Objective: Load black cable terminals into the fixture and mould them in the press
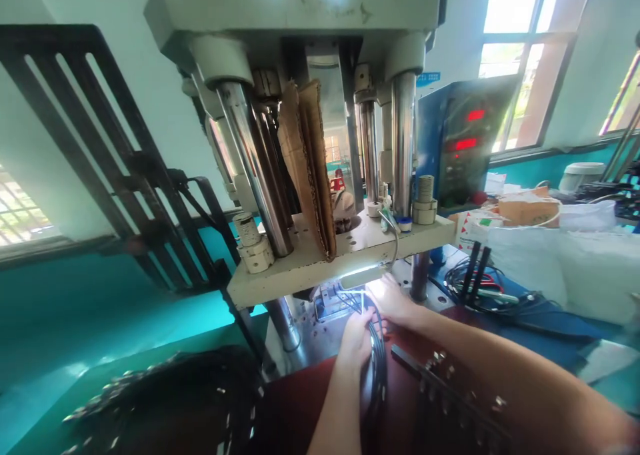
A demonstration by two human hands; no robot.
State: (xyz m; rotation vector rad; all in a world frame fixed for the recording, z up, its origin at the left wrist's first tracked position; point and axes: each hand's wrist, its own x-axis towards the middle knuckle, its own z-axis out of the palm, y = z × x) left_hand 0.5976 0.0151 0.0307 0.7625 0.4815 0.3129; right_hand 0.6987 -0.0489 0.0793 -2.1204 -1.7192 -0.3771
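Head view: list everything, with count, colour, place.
Machine: one, cream, centre
Cardboard: count unclear, brown, inside machine
Control box: one, blue, right of machine
Rack: one, black, left
Light: one, white, low on machine
Held cables: several, black, lower centre
Loose cables: many, mostly black, right
Dark bundle: one, black, lower left
Bags: count unclear, white, right
Windows: several, bright, both sides
Left hand: one, bare, holding cables
Right hand: one, bare, near light

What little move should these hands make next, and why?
Perhaps ease the black cables slightly toward the metal fixture: the left hand holds them, the right hand is close by, and they run toward that fixture.
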